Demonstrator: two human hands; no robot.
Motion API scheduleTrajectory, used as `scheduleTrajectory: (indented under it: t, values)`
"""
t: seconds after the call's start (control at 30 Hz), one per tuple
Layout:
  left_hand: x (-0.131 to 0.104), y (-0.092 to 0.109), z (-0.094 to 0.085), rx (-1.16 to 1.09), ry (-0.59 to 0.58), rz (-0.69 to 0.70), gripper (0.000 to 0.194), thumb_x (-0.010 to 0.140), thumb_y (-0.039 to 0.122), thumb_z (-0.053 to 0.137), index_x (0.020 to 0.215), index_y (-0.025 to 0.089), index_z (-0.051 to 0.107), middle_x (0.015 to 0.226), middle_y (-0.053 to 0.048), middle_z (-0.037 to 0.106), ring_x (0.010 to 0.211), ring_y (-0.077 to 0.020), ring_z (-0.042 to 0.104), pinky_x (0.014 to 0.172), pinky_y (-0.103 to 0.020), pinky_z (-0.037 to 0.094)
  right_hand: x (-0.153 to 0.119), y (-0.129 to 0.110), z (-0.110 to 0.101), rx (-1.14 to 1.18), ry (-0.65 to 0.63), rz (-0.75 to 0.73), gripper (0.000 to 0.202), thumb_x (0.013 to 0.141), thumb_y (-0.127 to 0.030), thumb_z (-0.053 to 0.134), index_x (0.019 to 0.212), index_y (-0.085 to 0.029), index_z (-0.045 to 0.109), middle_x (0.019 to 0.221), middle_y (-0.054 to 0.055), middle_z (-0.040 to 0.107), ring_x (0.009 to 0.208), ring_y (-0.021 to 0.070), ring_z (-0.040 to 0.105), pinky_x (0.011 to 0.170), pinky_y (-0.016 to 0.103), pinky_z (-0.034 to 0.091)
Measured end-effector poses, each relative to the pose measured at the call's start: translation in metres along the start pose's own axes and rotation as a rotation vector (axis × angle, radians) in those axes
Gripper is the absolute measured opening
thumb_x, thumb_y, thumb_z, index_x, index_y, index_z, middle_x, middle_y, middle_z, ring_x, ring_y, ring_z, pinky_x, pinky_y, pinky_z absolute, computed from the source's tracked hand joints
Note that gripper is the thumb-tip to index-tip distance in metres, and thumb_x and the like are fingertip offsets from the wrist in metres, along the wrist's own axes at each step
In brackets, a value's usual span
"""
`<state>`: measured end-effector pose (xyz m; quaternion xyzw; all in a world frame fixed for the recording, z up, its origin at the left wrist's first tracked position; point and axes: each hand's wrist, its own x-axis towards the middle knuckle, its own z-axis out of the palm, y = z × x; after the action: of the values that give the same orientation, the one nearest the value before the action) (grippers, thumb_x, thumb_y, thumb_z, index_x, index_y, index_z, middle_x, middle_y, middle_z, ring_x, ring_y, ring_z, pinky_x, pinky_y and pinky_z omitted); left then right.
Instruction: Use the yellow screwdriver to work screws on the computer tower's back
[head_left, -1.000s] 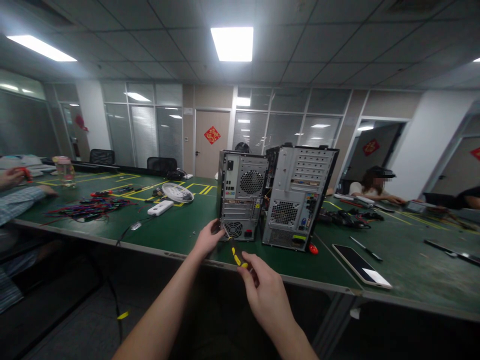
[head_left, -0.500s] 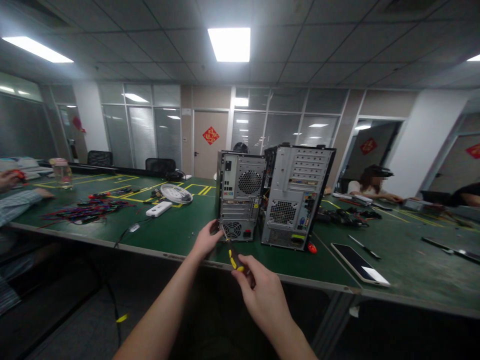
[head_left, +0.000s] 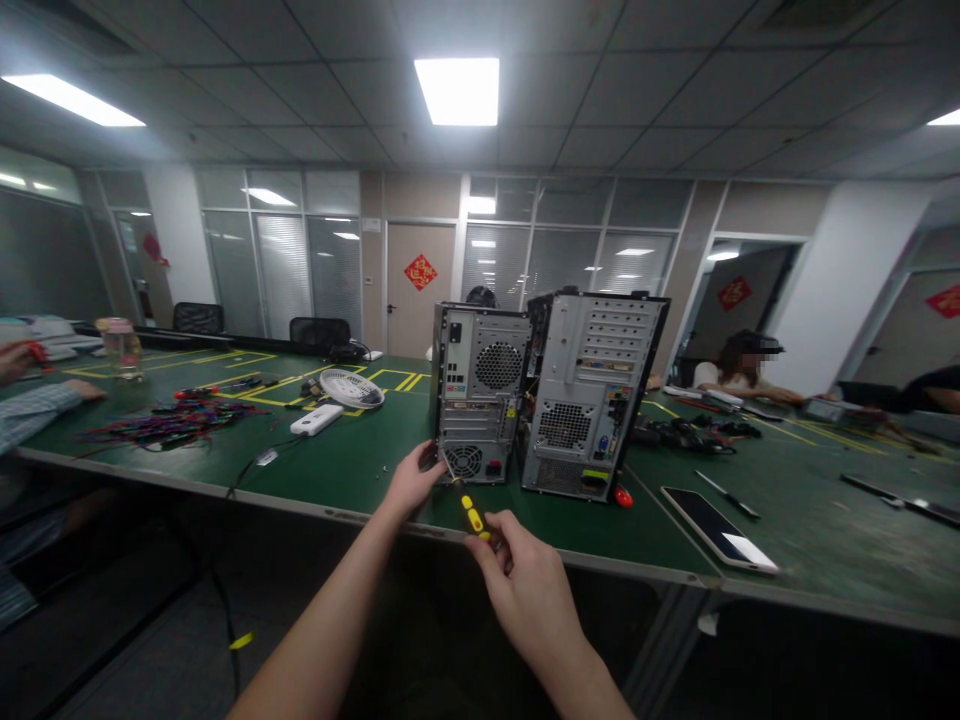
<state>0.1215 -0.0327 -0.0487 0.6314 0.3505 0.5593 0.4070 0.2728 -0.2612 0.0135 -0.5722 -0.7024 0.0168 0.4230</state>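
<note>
My right hand (head_left: 521,575) is closed, thumb and fingers pinching the end of a black-and-yellow screwdriver (head_left: 472,512). The screwdriver slants up and away, its tip at the lower left of a computer tower's (head_left: 484,415) back panel, beside the round fan grille. I cannot make out the screw itself. My left hand (head_left: 411,480) grips that tower's lower left corner, with the thumb on the back panel close to the screwdriver's shaft and the other fingers along the side. A second, larger computer tower (head_left: 592,400) stands upright just to the right.
A red-handled tool (head_left: 623,496), a phone (head_left: 716,528) and a thin pen-like tool (head_left: 727,494) lie to the right. Leftward are a white power strip (head_left: 317,419), a white fan cover (head_left: 351,388) and tangled cables (head_left: 176,422). Other people sit at both sides.
The screwdriver has turned about its length, showing more yellow on its handle. My right fingers have shifted slightly at its end. The left hand and both towers have stayed in place.
</note>
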Motion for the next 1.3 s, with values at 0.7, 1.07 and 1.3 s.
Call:
scheduleTrajectory:
  t: [0.7,1.07,1.3]
  values:
    - [0.0005,-0.0025,-0.0001,0.003,0.012,0.001,0.059,0.076,0.038,0.079,0.129,0.018,0.061,0.136,-0.014,0.063,0.128,-0.0274,0.059,0.113,-0.044,0.042,-0.0007,0.0037,0.0001,0.011,0.011,-0.120,0.025,0.096,-0.022,0.058,0.119,-0.023,0.065,0.099,0.005,0.065,0.084,0.0188,0.064,0.069,0.027,0.050]
    - [0.0009,-0.0054,-0.0015,0.004,0.020,0.006,0.060,0.075,0.038,0.079,0.129,0.019,0.062,0.135,-0.014,0.065,0.127,-0.0281,0.060,0.113,-0.044,0.042,-0.0006,0.0023,-0.0013,0.011,0.000,-0.122,0.025,0.096,-0.023,0.058,0.120,-0.024,0.065,0.099,0.005,0.066,0.084,0.0181,0.064,0.072,0.027,0.050]
    - [0.0003,-0.0020,-0.0008,-0.013,-0.001,0.013,0.059,0.075,0.038,0.079,0.128,0.020,0.063,0.135,-0.013,0.065,0.126,-0.0275,0.061,0.112,-0.044,0.043,-0.0007,0.0017,0.0027,0.009,0.008,-0.098,0.021,0.093,-0.027,0.064,0.114,-0.023,0.065,0.090,0.001,0.068,0.071,0.0151,0.063,0.064,0.024,0.048]
